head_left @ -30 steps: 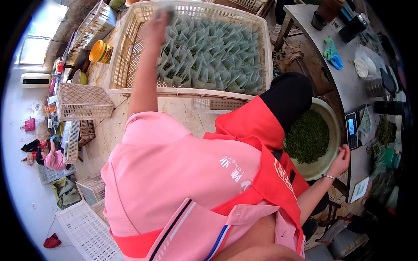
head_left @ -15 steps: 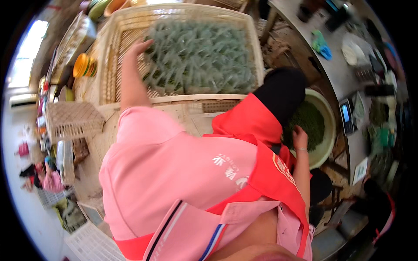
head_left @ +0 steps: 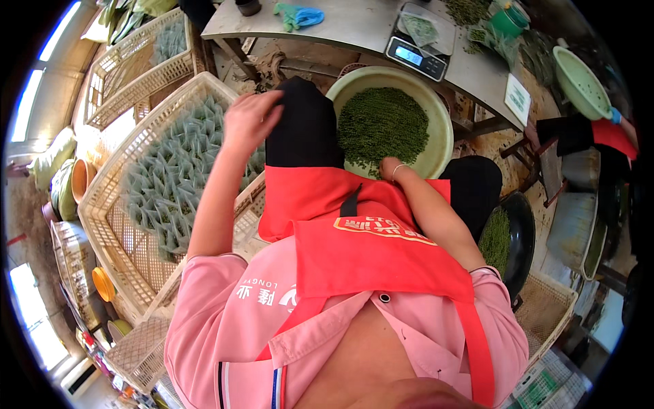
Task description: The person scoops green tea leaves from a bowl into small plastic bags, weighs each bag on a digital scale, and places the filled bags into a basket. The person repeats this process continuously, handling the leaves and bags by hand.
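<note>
My left hand (head_left: pixel 253 119) is raised over my black-clad left knee, fingers loosely bent and apart, with nothing visible in them. Beside it is a large cream plastic crate (head_left: pixel 112 255) with small clear bags (head_left: pixel 170 180) standing in close rows, green contents showing inside. A pale green basin (head_left: pixel 441 146) stands in front of me, holding a heap of small green berries (head_left: pixel 381 126) that look like green peppercorns. At the basin's near rim my right hand (head_left: pixel 390 168) has its fingers curled down against the heap; the fingertips are hidden.
On the metal table (head_left: pixel 327 27) a lit digital scale (head_left: pixel 417 58) carries a filled bag. Farther back left is a second crate (head_left: pixel 133 85). By my right side lies a black pan (head_left: pixel 521 235) of green stuff. A person's arm holds a green colander (head_left: pixel 579 82) at right.
The view has swung to the right. My left hand, reaching to the edge of the bags in the crate before, has come away and hangs over my knee. My right hand stays in the basin.
</note>
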The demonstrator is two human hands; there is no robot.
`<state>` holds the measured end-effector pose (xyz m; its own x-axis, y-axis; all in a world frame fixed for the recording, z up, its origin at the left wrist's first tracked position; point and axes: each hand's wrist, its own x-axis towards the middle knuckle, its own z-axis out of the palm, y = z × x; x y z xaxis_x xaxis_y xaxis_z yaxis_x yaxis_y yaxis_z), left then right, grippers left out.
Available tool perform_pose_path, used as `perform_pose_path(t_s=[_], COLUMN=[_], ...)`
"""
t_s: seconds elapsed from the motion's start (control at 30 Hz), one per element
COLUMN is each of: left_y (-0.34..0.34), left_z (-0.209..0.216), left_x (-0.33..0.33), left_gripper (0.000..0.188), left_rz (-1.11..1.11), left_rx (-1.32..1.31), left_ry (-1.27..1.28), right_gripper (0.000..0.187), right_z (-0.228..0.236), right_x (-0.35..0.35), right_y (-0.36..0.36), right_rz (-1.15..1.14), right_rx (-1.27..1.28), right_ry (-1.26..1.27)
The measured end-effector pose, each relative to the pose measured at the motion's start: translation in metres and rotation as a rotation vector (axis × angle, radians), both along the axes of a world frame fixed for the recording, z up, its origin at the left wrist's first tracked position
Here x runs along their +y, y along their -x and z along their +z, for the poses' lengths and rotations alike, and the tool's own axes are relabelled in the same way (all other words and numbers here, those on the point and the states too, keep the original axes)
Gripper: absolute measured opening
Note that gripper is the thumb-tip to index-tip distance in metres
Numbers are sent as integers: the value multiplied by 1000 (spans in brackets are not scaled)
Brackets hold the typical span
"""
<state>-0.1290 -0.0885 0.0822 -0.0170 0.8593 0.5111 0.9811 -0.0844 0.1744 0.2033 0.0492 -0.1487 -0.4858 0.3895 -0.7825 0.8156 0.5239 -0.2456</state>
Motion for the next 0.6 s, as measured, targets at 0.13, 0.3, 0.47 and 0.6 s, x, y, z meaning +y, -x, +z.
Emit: perform_pose_path(t_s=[0.13, 0.3, 0.47, 0.6], left_y=[-48, -69, -81, -75], left_z=[-13, -54, -51, -46], left_x=[70, 107, 114, 108], left_gripper=[16, 13, 12, 12], left_rz=[-200, -192, -191, -214], left_rx=[-84, -140, -90, -116], left_ry=[-85, 65, 165, 151], right_gripper=[9, 5, 15, 19], right_z=[62, 137, 198, 197], right_x=[13, 47, 122, 128], right_y=[2, -7, 28, 37], right_rz=[-592, -986, -1353, -1431], right_rx=[332, 885, 1580, 1720], right_ry=[182, 361, 356, 308])
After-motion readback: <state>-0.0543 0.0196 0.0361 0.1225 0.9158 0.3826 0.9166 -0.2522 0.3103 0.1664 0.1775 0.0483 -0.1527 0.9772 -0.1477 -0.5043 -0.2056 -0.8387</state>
